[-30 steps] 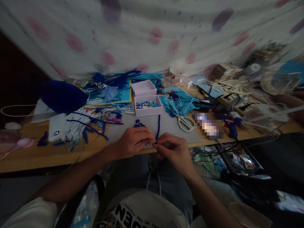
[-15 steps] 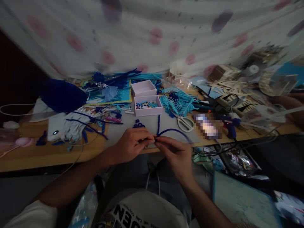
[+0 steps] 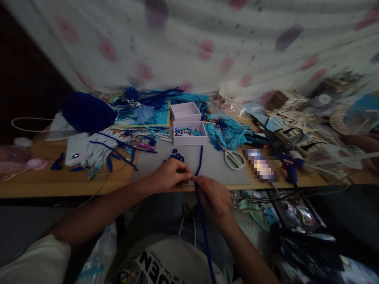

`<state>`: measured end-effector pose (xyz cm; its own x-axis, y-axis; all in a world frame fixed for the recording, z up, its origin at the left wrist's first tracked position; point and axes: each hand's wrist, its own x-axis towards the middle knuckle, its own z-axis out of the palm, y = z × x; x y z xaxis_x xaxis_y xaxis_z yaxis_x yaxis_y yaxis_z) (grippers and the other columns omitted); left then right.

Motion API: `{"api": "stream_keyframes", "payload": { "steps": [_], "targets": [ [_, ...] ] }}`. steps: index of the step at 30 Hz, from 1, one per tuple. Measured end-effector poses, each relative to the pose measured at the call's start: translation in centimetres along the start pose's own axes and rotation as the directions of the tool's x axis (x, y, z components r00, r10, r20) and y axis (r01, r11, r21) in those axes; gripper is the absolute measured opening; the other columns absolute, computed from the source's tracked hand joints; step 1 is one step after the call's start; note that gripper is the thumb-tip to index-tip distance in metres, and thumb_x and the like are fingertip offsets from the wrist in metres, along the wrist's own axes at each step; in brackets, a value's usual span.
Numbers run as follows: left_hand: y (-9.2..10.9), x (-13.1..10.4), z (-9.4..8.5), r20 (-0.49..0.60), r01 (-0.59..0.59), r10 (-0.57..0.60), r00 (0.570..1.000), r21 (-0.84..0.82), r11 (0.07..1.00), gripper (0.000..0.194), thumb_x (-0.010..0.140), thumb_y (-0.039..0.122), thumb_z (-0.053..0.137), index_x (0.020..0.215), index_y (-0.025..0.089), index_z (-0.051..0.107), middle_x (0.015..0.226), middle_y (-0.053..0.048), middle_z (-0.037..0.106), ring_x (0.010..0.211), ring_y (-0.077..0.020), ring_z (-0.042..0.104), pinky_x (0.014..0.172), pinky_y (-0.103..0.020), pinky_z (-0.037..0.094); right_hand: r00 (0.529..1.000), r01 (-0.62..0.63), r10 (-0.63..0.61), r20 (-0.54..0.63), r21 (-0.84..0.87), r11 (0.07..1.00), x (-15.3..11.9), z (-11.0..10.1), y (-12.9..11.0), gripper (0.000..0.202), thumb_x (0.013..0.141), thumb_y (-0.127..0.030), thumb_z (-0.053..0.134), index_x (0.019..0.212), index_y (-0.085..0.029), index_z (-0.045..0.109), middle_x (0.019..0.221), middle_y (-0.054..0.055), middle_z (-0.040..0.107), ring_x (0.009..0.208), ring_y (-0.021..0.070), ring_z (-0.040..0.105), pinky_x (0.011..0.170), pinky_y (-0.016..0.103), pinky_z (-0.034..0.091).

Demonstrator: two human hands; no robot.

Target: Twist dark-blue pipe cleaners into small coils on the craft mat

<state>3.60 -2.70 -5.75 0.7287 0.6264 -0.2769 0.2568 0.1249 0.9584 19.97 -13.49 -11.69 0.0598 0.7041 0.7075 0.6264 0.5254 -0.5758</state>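
Overall, the largest item noted is a white spotted curtain point(image 3: 189, 35) hanging behind a wooden table point(image 3: 74, 189), whose near part carries a grey mat point(image 3: 220, 173). The left hand point(image 3: 168, 174) and right hand point(image 3: 213, 196) meet at their fingertips over the mat's near edge. The dark blue fuzzy stem point(image 3: 204, 232) lies between and partly under them: one length extends beyond the fingertips toward the box, another hangs below, inward of the right palm, toward the person's lap. Whether both lengths are one piece cannot be determined. The right hand is pinched on the stem; the left thumb and fingers are drawn together beside it, their grip on it unconfirmed. A dark blue plush item point(image 3: 87, 112) sits at the table's left. Beyond the hands stands an open white box point(image 3: 190, 140) containing small beads point(image 3: 188, 132). Scissors point(image 3: 233, 159) rest on the mat to the right, and small dark blue rings point(image 3: 177, 156) lie just beyond the left hand.
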Motion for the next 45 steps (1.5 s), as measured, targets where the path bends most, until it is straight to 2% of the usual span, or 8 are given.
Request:
{"api": "stream_keyframes", "payload": {
  "steps": [6, 14, 18, 22, 26, 31, 38, 45],
  "targets": [
    [0.3, -0.5, -0.2, -0.06, -0.138, 0.145, 0.988, 0.107, 0.985, 0.019, 0.08, 0.03, 0.065, 0.068, 0.015, 0.066, 0.056, 0.001, 0.058, 0.052, -0.0115, 0.054, 0.053, -0.021, 0.043, 0.905, -0.424, 0.408, 0.121, 0.349, 0.836, 2.3, -1.4, -1.4, 0.016, 0.091, -0.032, 0.065, 0.095, -0.025, 0.079, 0.115, 0.008, 0.075, 0.104, 0.0239, 0.072, 0.086, 0.038, 0.061],
    [1.5, -1.3, 0.4, -0.093, -0.247, 0.303, 0.948, 0.384, 0.89, 0.019, 0.085, 0.027, 0.061, 0.073, 0.016, 0.071, 0.061, 0.0, 0.062, 0.058, -0.0127, 0.054, 0.053, -0.021, 0.038, 0.562, -0.826, 0.584, 0.586, 0.428, 0.367, 4.3, -1.8, -0.5, 0.031, 0.064, -0.04, 0.089, 0.079, -0.017, 0.075, 0.055, -0.005, 0.062, 0.042, 0.0067, 0.05, 0.042, 0.017, 0.039],
    [1.8, -1.4, 0.0, -0.061, -0.249, 0.313, 0.948, 0.468, 0.848, 0.018, 0.084, 0.025, 0.061, 0.074, 0.016, 0.072, 0.064, 0.0, 0.065, 0.06, -0.0127, 0.053, 0.054, -0.021, 0.035, 0.629, -0.767, 0.559, 0.54, 0.315, 0.558, 4.8, -1.8, -0.7, 0.024, 0.072, -0.038, 0.083, 0.077, -0.017, 0.073, 0.053, -0.005, 0.06, 0.038, 0.0064, 0.046, 0.038, 0.018, 0.031],
    [1.5, -0.9, -0.6, -0.035, -0.133, 0.155, 0.987, 0.347, 0.928, 0.019, 0.081, 0.029, 0.062, 0.07, 0.015, 0.069, 0.057, 0.001, 0.059, 0.053, -0.0115, 0.051, 0.052, -0.022, 0.036, 0.855, -0.423, 0.39, 0.342, 0.026, 0.906, 4.6, -1.7, -1.0, 0.011, 0.085, -0.028, 0.07, 0.082, -0.019, 0.076, 0.059, 0.0, 0.068, 0.05, 0.0131, 0.062, 0.049, 0.021, 0.043],
    [1.0, -0.3, -0.7, 0.016, -0.018, 0.017, 1.0, 0.069, 0.997, 0.021, 0.075, 0.034, 0.068, 0.07, 0.014, 0.066, 0.055, 0.003, 0.056, 0.05, -0.0099, 0.049, 0.05, -0.021, 0.038, 0.959, -0.148, 0.182, 0.216, -0.164, 0.975, 3.7, -1.2, -1.1, 0.016, 0.09, -0.023, 0.062, 0.094, -0.019, 0.077, 0.072, 0.005, 0.076, 0.061, 0.0162, 0.07, 0.059, 0.023, 0.049],
    [0.9, -0.3, 0.1, 0.028, 0.118, -0.115, 0.993, -0.197, 0.973, 0.025, 0.068, 0.036, 0.075, 0.07, 0.014, 0.064, 0.058, 0.002, 0.057, 0.048, -0.008, 0.049, 0.048, -0.02, 0.038, 0.943, -0.312, 0.31, 0.118, -0.002, 0.95, 2.9, -1.0, -1.8, 0.015, 0.088, -0.022, 0.065, 0.097, -0.022, 0.077, 0.083, 0.005, 0.079, 0.069, 0.0178, 0.074, 0.065, 0.025, 0.056],
    [1.0, -1.2, 0.9, -0.018, -0.007, 0.005, 1.0, -0.085, 0.996, 0.025, 0.072, 0.036, 0.073, 0.069, 0.013, 0.065, 0.055, 0.002, 0.057, 0.05, -0.009, 0.052, 0.049, -0.02, 0.04, 0.665, -0.715, 0.675, 0.319, 0.532, 0.453, 3.5, -1.5, -2.0, 0.029, 0.075, -0.036, 0.082, 0.1, -0.021, 0.078, 0.092, 0.006, 0.08, 0.076, 0.0213, 0.076, 0.072, 0.034, 0.063],
    [0.0, -0.8, 1.0, -0.022, 0.066, -0.071, 0.997, -0.169, 0.983, 0.027, 0.068, 0.037, 0.075, 0.068, 0.013, 0.065, 0.053, 0.003, 0.055, 0.047, -0.0083, 0.049, 0.049, -0.021, 0.04, 0.825, -0.54, 0.559, 0.081, 0.402, 0.739, 2.8, -0.8, -2.6, 0.017, 0.076, -0.018, 0.081, 0.092, -0.023, 0.078, 0.09, 0.003, 0.079, 0.078, 0.0192, 0.075, 0.072, 0.029, 0.063]
  ]
}}
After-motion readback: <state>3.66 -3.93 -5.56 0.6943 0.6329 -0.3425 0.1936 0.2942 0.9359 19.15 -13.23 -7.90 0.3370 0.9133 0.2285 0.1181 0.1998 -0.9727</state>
